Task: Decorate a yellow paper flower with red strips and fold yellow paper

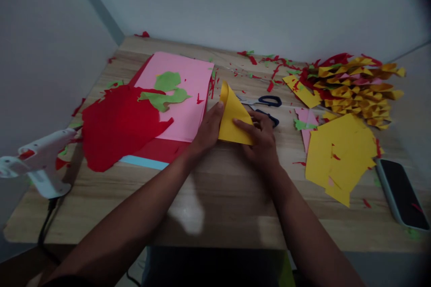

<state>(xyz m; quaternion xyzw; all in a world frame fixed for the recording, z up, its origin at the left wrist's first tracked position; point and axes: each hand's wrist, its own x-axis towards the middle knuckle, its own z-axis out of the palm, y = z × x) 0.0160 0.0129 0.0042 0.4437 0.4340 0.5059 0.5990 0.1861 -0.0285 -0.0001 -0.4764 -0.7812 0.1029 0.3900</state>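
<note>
Between my two hands is a piece of yellow paper, folded over into a triangle with a rounded fold at its upper tip. My left hand grips its left edge, the thumb near the top of that edge. My right hand holds the lower right corner, with a finger lying across the front face. Just behind the right hand lie scissors with dark handles, partly hidden by the paper and the hand. Left of my left hand are pink sheets with green scraps on top.
A large red piece overlaps the pink sheets. A white glue gun with a black cord stands at the left. On the right are yellow sheets, a pile of folded yellow pieces and a phone. Red and green scraps litter the wooden table.
</note>
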